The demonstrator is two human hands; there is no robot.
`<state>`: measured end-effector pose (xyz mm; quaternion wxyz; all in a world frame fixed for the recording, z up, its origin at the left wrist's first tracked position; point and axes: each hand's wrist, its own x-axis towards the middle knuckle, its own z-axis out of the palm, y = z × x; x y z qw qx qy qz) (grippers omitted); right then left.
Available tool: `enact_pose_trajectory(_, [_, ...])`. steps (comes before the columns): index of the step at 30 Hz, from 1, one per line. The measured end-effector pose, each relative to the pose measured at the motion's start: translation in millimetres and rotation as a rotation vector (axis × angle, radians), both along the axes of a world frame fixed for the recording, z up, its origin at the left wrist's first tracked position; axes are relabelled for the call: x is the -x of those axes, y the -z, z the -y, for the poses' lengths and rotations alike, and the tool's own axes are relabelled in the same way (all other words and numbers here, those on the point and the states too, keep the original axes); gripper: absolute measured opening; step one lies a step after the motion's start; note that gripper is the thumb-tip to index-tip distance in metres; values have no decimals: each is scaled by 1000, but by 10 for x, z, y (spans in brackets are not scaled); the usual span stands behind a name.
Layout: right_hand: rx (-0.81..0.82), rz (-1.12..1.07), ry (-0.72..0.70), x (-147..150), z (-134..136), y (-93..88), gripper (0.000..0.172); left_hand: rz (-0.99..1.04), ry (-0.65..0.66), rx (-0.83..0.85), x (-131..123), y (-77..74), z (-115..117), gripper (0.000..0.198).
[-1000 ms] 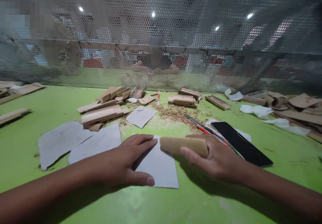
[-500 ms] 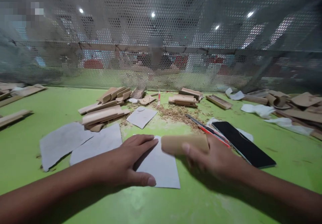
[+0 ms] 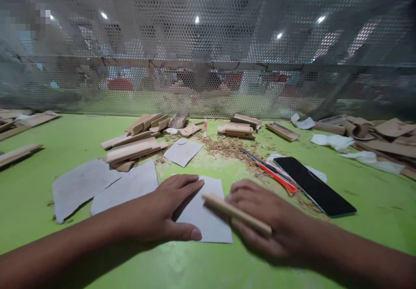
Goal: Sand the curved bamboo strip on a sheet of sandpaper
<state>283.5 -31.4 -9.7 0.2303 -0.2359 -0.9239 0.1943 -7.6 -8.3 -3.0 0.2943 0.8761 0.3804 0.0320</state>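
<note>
My left hand (image 3: pixel 162 211) lies on a white sheet (image 3: pixel 209 226), fingers stretched and thumb spread, pressing it to the table. Over the sheet's right side, my right hand (image 3: pixel 269 213) grips a tan, curved bamboo piece (image 3: pixel 235 213). It is seen nearly edge-on, tilted with its left end higher, with the thumb below and fingers behind it. Motion blurs it a little, and I cannot tell whether it touches the sheet. Beyond my hands lies a smaller white square (image 3: pixel 183 151). Two larger white sheets (image 3: pixel 82 183) rest left of my left hand.
Right of centre lie a red-handled knife (image 3: pixel 276 178) and a black phone (image 3: pixel 315 187). Shavings (image 3: pixel 227 146) are scattered behind the sheet. Bamboo pieces (image 3: pixel 133 150) are stacked at back left, others (image 3: pixel 237 128) at back centre. A perforated metal screen (image 3: pixel 195 85) borders the green table.
My right hand has moved nearer to me and turned over, so the bamboo piece shows its edge rather than its broad face. My left hand has stayed in place.
</note>
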Motion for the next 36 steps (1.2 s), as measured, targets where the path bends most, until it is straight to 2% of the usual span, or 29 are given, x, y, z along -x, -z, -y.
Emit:
enact_pose_trajectory(2, [30, -12, -64, 10, 4, -2, 12, 2, 0, 13, 7, 0, 1, 102])
enact_pose_trajectory(6, [-23, -3, 40, 30, 38, -11, 15, 6, 1, 7, 24, 8, -1, 103])
enact_pose_trajectory(9, [20, 4, -116, 15, 15, -2, 18, 6, 24, -3, 28, 10, -5, 102])
enact_pose_trajectory(13, [-6, -27, 130, -23, -88, 5, 15, 1, 25, -3, 20, -10, -5, 104])
enact_pose_trajectory(15, [162, -129, 264, 0, -80, -19, 22, 14, 24, -7, 18, -21, -1, 104])
enact_pose_trajectory(18, [732, -481, 430, 71, -6, -68, 28, 39, 25, -28, 21, -28, 8, 100])
enact_pose_trajectory(20, [1071, -728, 472, 100, 16, -88, 29, 36, 21, -38, 23, -25, 10, 100])
enact_pose_trajectory(22, [1252, -881, 481, 98, -5, -92, 28, 23, 12, -39, 24, -20, 9, 102])
enact_pose_trajectory(24, [1333, -940, 483, 76, -47, -88, 26, 11, 5, -34, 24, -14, 6, 104])
enact_pose_trajectory(28, [1379, -989, 472, 49, -90, -77, 22, -4, 8, -34, 26, -4, 0, 105])
enact_pose_trajectory(36, [1355, -941, 498, 67, -71, -55, 24, 12, 1, -26, 22, -7, 1, 103])
